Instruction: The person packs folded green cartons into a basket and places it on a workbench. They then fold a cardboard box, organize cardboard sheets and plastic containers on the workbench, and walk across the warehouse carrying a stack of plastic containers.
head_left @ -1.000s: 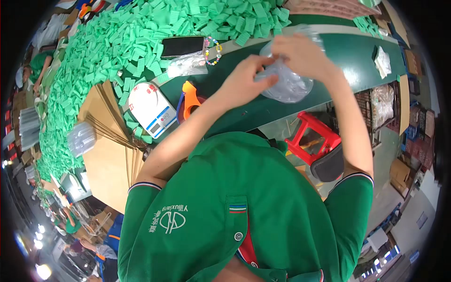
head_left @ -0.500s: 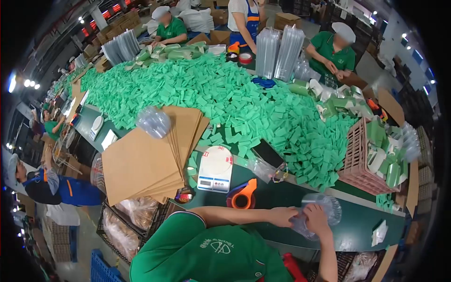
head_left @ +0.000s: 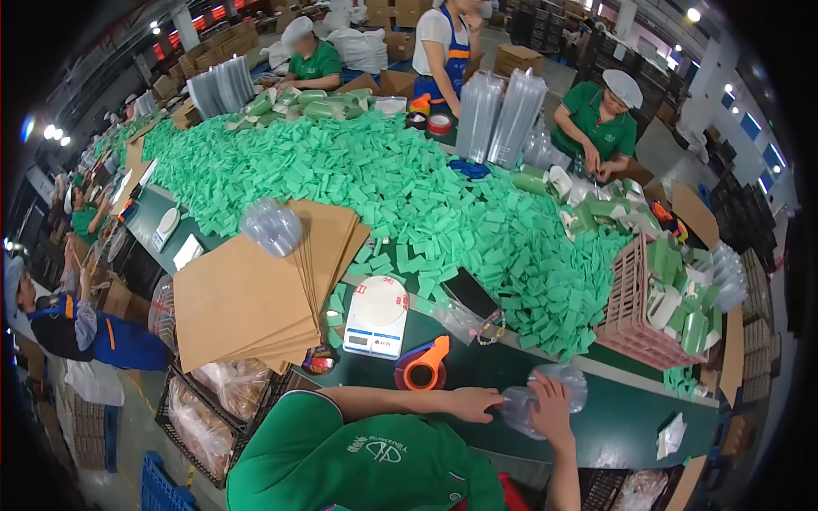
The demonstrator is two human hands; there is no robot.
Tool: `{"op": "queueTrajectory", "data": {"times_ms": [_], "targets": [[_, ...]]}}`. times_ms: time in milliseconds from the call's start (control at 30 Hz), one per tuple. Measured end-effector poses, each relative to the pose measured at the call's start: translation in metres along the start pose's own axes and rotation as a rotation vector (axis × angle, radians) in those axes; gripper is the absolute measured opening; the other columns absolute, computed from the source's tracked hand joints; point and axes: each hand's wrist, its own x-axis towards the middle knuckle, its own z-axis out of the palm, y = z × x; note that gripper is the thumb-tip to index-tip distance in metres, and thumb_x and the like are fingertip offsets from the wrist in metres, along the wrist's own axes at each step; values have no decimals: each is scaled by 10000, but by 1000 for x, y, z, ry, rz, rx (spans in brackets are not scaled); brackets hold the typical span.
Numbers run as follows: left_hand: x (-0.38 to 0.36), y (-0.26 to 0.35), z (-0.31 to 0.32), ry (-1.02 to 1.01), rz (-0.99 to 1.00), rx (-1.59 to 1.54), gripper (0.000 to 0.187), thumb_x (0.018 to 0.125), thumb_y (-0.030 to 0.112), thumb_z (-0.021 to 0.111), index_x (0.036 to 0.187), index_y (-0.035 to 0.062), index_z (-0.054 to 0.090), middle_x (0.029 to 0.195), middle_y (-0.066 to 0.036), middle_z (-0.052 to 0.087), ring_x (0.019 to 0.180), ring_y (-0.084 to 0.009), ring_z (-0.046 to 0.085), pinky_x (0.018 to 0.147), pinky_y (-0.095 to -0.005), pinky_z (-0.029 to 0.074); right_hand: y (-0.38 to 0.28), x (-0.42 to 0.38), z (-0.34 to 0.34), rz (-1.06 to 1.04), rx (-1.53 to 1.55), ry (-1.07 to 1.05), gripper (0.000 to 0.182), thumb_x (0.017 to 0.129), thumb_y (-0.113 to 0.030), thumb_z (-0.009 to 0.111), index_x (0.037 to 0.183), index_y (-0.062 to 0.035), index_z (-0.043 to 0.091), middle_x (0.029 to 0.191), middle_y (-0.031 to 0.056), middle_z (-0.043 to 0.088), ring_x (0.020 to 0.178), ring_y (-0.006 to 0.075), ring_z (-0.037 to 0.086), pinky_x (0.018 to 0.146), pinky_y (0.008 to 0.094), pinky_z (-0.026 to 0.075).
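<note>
Clear plastic containers (head_left: 569,387) lie on the dark green table in front of me. My left hand (head_left: 477,404) is at their left end, its fingers closed on the edge of the plastic. Over the middle of the same containers lies my right hand (head_left: 550,409), with its fingers bent round them. To the left of my left hand is an orange tape dispenser (head_left: 423,368), and beyond it a white scale (head_left: 377,315). A black phone (head_left: 470,293) rests by the pile of green pieces (head_left: 409,179).
Brown cardboard sheets (head_left: 247,294) with another clear stack (head_left: 271,226) lie to the left. A pink crate (head_left: 626,307) with green packs stands at the right. Several people work around the table. Crumpled white paper (head_left: 671,435) lies near the right front edge.
The whole view has shifted slightly. My left hand has shifted a little on the plastic containers, and my right hand is still over them. The co-worker at the right has raised their head.
</note>
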Motion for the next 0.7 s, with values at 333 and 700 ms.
{"op": "queueTrajectory", "data": {"times_ms": [333, 700], "targets": [[-87, 9, -166, 866, -371, -32, 333, 747, 98, 572, 1076, 66, 541, 1022, -133, 541, 965, -248, 531, 789, -356, 450, 14, -27, 14, 237, 66, 143, 345, 672, -91, 565, 1008, -63, 491, 1257, 93, 436, 1118, 328, 377, 967, 442, 263], [-350, -137, -280, 2325, -1279, 339, 718, 686, 425, 673, 1245, 69, 397, 1317, -151, 327, 1220, -343, 262, 977, -482, 264, 18, -25, 25, 303, 90, 177, 283, 660, -94, 574, 937, -87, 518, 1248, 70, 456, 1095, 326, 388, 954, 467, 261]]}}
